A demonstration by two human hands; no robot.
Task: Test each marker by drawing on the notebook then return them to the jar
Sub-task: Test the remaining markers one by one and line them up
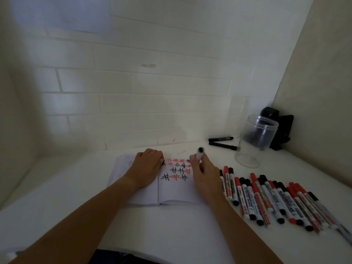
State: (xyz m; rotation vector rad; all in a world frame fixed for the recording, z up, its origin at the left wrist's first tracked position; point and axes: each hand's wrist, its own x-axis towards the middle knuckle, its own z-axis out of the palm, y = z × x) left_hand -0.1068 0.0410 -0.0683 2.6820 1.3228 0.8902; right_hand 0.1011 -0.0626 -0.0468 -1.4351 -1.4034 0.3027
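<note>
Right of centre, the right hand (204,174) grasps a black-capped white marker (200,154); the left hand (147,164) lies flat, released, on the open white notebook (171,193). One marker in the lower-right row (276,201) seems to read "WHITEBOARD MARKER". The clear plastic jar (256,140), at right, holds nothing.

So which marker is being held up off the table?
The black-capped marker pinched in the right hand above the notebook. All the others lie flat: the long row and two black markers by the jar.

White table (57,187); white brick wall (133,82); black object (282,130) in the corner.
</note>
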